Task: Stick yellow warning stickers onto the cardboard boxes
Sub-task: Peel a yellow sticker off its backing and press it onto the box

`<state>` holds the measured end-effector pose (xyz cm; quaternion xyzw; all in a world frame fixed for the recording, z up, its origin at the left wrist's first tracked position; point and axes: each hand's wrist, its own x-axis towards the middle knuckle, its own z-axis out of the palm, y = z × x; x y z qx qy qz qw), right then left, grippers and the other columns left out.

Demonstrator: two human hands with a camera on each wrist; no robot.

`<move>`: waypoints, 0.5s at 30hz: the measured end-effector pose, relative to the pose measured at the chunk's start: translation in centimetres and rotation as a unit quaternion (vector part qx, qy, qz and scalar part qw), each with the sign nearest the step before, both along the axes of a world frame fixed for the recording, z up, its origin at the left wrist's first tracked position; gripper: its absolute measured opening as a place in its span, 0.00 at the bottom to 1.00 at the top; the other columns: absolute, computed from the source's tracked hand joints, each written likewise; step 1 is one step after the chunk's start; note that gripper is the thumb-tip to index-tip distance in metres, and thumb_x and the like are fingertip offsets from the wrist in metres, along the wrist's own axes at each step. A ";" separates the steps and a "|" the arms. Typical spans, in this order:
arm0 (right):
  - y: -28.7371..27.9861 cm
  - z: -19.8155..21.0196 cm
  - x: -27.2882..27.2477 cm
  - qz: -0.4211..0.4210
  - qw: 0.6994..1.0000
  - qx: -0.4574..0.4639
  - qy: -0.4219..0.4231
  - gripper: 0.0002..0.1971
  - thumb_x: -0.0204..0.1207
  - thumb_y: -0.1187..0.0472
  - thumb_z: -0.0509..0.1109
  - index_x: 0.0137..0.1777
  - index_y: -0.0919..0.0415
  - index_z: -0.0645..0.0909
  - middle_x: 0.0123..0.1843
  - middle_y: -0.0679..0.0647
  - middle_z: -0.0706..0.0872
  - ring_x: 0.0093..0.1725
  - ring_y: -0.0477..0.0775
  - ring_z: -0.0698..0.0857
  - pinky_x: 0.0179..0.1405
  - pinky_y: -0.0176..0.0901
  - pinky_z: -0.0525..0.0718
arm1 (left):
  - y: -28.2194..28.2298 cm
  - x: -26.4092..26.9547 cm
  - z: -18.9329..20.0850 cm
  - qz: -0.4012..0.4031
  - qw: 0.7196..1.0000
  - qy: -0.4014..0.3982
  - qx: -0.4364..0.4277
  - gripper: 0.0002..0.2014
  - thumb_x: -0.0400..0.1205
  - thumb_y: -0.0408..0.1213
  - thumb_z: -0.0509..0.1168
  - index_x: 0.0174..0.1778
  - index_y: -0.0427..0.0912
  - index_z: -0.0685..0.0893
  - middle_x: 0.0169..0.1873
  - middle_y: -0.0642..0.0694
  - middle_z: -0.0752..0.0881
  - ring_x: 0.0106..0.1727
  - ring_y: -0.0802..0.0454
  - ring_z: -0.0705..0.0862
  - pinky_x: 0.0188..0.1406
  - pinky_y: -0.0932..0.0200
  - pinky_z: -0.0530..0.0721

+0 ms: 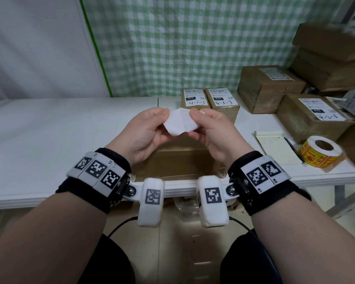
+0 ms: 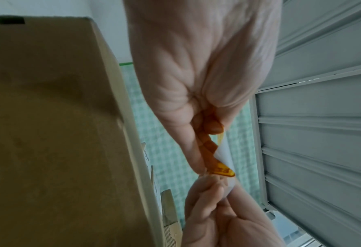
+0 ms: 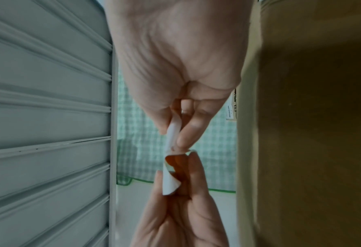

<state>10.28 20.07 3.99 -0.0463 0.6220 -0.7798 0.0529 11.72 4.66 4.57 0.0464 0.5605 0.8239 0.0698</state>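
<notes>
White counter (image 1: 70,124) holds brown boxes (image 1: 210,99) at 1 o'clock. Our left hand (image 1: 143,136) and right hand (image 1: 213,134) pinch the sticker (image 1: 179,121); we might tear it or let it curl.

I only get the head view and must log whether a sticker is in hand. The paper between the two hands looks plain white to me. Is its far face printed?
Observer: Yes. From the left wrist, the sticker shows a yellow-orange printed face just past the left hand.
Operator: How does the right hand hold it?
Observer: From the right wrist, the right hand pinches its white side between thumb and fingertip, and the sheet curls between the two grips.
Operator: Does the box below have a sticker?
Observer: The broad face of the cardboard box beside the hands is bare brown; its other faces are out of view.
</notes>
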 end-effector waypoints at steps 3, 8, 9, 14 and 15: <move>0.0 0.0 0.2 0.000 1.000 0.007 -0.011 0.09 0.81 0.58 0.65 0.49 0.65 0.80 0.42 0.57 0.84 0.33 0.48 0.83 0.26 0.32 0.84 | 0.1 -0.1 -0.1 0.010 1.000 0.004 -0.017 0.11 0.86 0.31 0.54 0.40 0.35 0.78 0.36 0.41 0.89 0.44 0.48 0.87 0.47 0.55 0.88; 0.1 0.2 0.3 0.008 0.991 0.120 0.053 0.08 0.73 0.59 0.74 0.46 0.65 0.83 0.36 0.53 0.85 0.29 0.47 0.81 0.26 0.36 0.83 | 0.2 -0.1 0.3 0.009 0.994 0.024 -0.106 0.11 0.85 0.30 0.55 0.37 0.37 0.77 0.39 0.40 0.83 0.43 0.49 0.85 0.45 0.58 0.88; 0.1 0.3 0.3 0.004 0.989 0.135 0.065 0.07 0.72 0.61 0.75 0.43 0.64 0.82 0.37 0.55 0.85 0.29 0.48 0.81 0.25 0.35 0.82 | 0.2 -0.1 0.5 0.005 0.994 0.025 -0.110 0.11 0.85 0.30 0.56 0.38 0.37 0.78 0.38 0.41 0.84 0.42 0.50 0.86 0.42 0.60 0.89; 0.3 1.1 0.2 0.002 0.971 0.203 0.127 0.08 0.72 0.63 0.75 0.35 0.59 0.79 0.35 0.55 0.81 0.32 0.48 0.78 0.24 0.32 0.76 | 0.0 0.2 1.0 -0.012 0.999 0.018 -0.050 0.08 0.84 0.29 0.56 0.46 0.33 0.80 0.44 0.37 0.85 0.48 0.44 0.86 0.45 0.53 0.90; 0.4 1.3 0.3 0.003 0.965 0.223 0.141 0.08 0.73 0.63 0.74 0.34 0.57 0.79 0.34 0.54 0.80 0.32 0.48 0.78 0.25 0.34 0.77 | 0.1 0.2 1.1 -0.018 0.999 0.014 -0.036 0.09 0.84 0.31 0.56 0.46 0.33 0.80 0.45 0.36 0.84 0.49 0.43 0.86 0.44 0.53 0.90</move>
